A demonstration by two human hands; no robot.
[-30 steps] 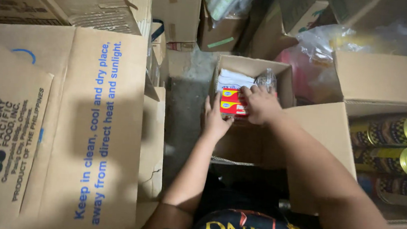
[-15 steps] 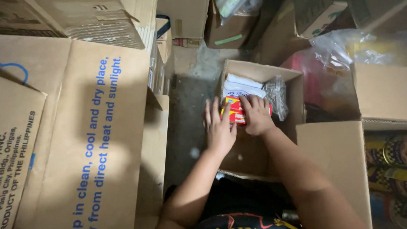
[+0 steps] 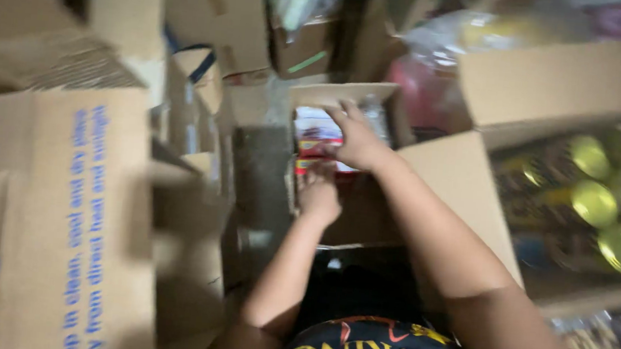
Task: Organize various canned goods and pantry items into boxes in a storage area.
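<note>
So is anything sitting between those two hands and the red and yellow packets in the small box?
Nothing visible: the right hand lies on the red and yellow packets inside the open box, and the left hand touches them from below.

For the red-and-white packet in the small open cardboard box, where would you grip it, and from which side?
Probably by its two long edges, coming from above: the red-and-white flat packet lies in the small open cardboard box, whose walls close off its sides. The right hand rests on it from above; the left hand sits at its near end.

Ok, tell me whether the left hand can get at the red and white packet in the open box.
Probably yes: the left hand is already inside the open box, just below the red and white packet, with nothing visible between.
</note>
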